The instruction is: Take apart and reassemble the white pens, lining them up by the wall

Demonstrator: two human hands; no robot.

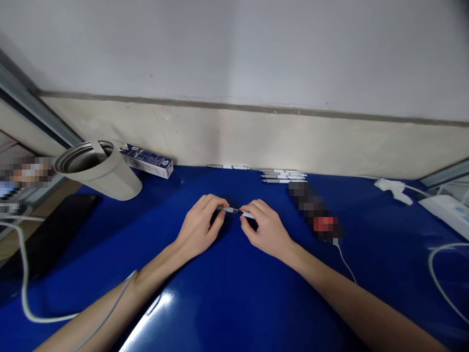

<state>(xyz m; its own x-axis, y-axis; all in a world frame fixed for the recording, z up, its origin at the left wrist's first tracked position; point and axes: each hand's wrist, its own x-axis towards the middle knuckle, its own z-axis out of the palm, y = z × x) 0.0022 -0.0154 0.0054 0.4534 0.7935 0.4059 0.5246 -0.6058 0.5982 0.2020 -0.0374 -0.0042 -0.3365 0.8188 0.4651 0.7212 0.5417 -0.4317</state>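
Observation:
My left hand (203,222) pinches a grey pen part (230,209) with a dark end between thumb and fingertips. My right hand (264,226) is closed on a white pen part (247,214), its end facing the grey one. The two ends meet or nearly meet above the blue table (205,298); whether they are joined I cannot tell. Much of each part is hidden behind the fingers. Beyond my hands, a single white pen (230,167) lies along the wall. To its right, several white pens (284,175) lie side by side.
A tilted beige bin (113,176) and a blue-and-white box (150,162) stand at the back left, near a black flat object (60,225). A blurred-out device (315,212) with a cable lies right. A white power strip (449,212) and cables line the edges; one crosses my left forearm.

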